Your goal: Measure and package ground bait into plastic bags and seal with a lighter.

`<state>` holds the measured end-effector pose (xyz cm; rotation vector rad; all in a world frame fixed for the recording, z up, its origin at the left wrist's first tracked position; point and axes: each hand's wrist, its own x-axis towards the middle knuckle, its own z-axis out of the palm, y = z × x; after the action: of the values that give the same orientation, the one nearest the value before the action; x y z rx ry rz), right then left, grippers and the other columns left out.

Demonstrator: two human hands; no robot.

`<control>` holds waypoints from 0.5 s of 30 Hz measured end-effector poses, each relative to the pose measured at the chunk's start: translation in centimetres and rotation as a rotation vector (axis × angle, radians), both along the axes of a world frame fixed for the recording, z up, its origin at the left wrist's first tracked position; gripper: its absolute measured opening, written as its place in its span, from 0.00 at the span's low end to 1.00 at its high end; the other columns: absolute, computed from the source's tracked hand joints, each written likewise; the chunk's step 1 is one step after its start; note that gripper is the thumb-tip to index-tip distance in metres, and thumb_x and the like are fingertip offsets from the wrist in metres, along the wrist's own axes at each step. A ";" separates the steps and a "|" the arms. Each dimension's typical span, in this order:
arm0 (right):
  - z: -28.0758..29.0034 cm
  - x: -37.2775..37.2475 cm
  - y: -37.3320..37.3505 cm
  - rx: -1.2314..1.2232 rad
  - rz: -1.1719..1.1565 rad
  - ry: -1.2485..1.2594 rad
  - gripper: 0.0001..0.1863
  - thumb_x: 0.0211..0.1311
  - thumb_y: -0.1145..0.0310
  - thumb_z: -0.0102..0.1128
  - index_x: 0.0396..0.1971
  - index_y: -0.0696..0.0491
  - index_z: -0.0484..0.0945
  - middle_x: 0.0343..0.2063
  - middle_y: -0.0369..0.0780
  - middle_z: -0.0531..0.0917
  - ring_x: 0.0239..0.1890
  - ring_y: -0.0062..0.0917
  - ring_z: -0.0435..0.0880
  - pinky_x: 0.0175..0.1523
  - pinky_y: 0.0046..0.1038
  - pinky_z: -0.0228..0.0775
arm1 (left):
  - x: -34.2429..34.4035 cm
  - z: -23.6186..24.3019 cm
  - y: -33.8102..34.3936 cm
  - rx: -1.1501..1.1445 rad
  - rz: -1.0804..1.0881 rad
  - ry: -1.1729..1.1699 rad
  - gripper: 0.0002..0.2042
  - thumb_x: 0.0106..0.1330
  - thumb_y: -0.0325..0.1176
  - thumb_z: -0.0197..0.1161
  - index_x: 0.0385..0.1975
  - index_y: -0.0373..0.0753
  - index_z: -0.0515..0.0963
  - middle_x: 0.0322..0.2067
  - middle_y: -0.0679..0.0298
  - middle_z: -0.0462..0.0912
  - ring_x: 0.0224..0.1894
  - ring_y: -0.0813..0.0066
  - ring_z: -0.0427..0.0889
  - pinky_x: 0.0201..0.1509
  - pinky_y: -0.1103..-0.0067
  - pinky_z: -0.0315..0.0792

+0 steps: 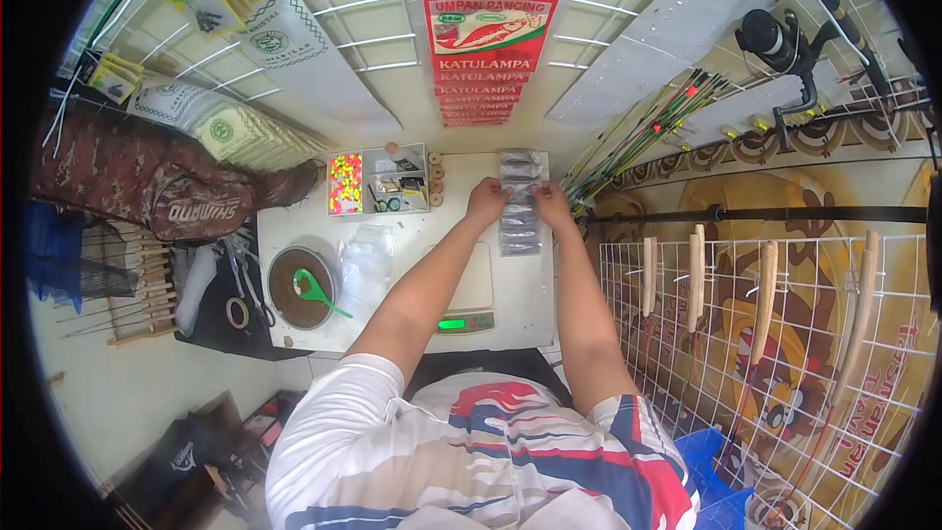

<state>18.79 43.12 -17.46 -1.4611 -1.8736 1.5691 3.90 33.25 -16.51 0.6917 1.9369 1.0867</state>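
A row of overlapping clear plastic packets [519, 236] with dark grey contents lies lengthwise near the right side of the white table [412, 236]. My left hand [488, 200] is at the row's left edge, fingers curled in with the tips on a packet. Across from it, my right hand [552, 204] pinches the same part of the row from the right. Under my left forearm sits a flat digital scale [464, 322] with a lit green display. Left of it are a pile of empty clear plastic bags [365, 257] and a metal bowl [331, 265] of brown crumbly matter, with a green spoon [316, 290] in it.
A divided box [424, 177] of colourful beads and small tackle stands at the back, beside several wooden spools [436, 182]. Scissors and a tape roll [236, 312] lie at left. Thin rods [638, 137] lean at right, near a wire rack [677, 334] with wooden handles. Red packets [488, 34] hang ahead.
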 end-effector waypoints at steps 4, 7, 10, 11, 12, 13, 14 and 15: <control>-0.4 0.7 0.3 0.190 -0.069 -0.072 0.19 0.58 0.61 0.67 0.40 0.61 0.77 0.32 0.44 0.83 0.34 0.31 0.82 0.41 0.30 0.73 | 1.0 0.7 0.6 -0.006 0.055 0.121 0.20 0.56 0.40 0.72 0.41 0.32 0.76 0.35 0.55 0.83 0.35 0.65 0.84 0.42 0.75 0.76; 1.6 -0.5 -1.1 0.213 -0.121 -0.069 0.18 0.56 0.63 0.68 0.39 0.61 0.78 0.30 0.44 0.83 0.33 0.31 0.82 0.40 0.30 0.73 | 0.2 0.8 -0.2 -0.056 0.056 0.271 0.19 0.55 0.40 0.73 0.38 0.33 0.77 0.33 0.55 0.84 0.34 0.64 0.84 0.40 0.75 0.76; 2.8 -0.9 -1.1 0.212 -0.160 -0.059 0.16 0.56 0.65 0.69 0.38 0.62 0.79 0.29 0.44 0.84 0.32 0.31 0.83 0.39 0.29 0.73 | 0.1 1.1 0.0 -0.047 0.070 0.182 0.19 0.53 0.40 0.74 0.35 0.32 0.78 0.29 0.56 0.84 0.32 0.65 0.84 0.38 0.74 0.76; 3.0 -0.8 -1.3 0.210 -0.167 -0.053 0.15 0.56 0.66 0.68 0.37 0.62 0.80 0.29 0.44 0.84 0.31 0.30 0.83 0.39 0.29 0.73 | 0.3 1.4 0.0 -0.048 0.065 0.181 0.19 0.53 0.40 0.74 0.35 0.32 0.78 0.29 0.56 0.84 0.32 0.65 0.84 0.38 0.74 0.76; 3.1 -0.8 -1.4 0.208 -0.170 -0.055 0.15 0.56 0.66 0.68 0.37 0.62 0.80 0.29 0.44 0.84 0.31 0.30 0.83 0.39 0.29 0.73 | 0.4 1.6 0.0 -0.015 0.090 0.182 0.18 0.53 0.40 0.74 0.34 0.32 0.78 0.27 0.56 0.85 0.31 0.65 0.84 0.38 0.75 0.76; 3.2 -0.8 -1.6 0.235 -0.194 -0.038 0.15 0.57 0.67 0.67 0.38 0.62 0.80 0.30 0.44 0.84 0.32 0.30 0.83 0.40 0.29 0.73 | 0.6 1.9 0.0 0.017 0.115 0.183 0.17 0.53 0.39 0.74 0.32 0.32 0.78 0.26 0.57 0.85 0.30 0.66 0.84 0.37 0.75 0.76; 2.9 -0.4 -1.6 0.264 -0.219 -0.021 0.15 0.58 0.68 0.66 0.40 0.62 0.81 0.31 0.45 0.85 0.33 0.30 0.83 0.41 0.28 0.73 | 0.8 2.1 0.0 0.018 0.110 0.181 0.17 0.53 0.39 0.74 0.32 0.32 0.78 0.26 0.57 0.85 0.30 0.66 0.84 0.37 0.75 0.76; 2.6 -0.1 -1.8 0.264 -0.225 -0.025 0.15 0.58 0.68 0.66 0.40 0.62 0.81 0.31 0.45 0.85 0.33 0.30 0.83 0.41 0.28 0.73 | 1.1 2.3 -0.2 0.049 0.135 0.156 0.16 0.53 0.38 0.74 0.33 0.32 0.79 0.26 0.57 0.85 0.30 0.67 0.84 0.37 0.76 0.76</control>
<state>18.70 41.32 -14.91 -1.5140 -1.7780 1.1592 5.02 33.07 -14.18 0.6990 2.1212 1.1970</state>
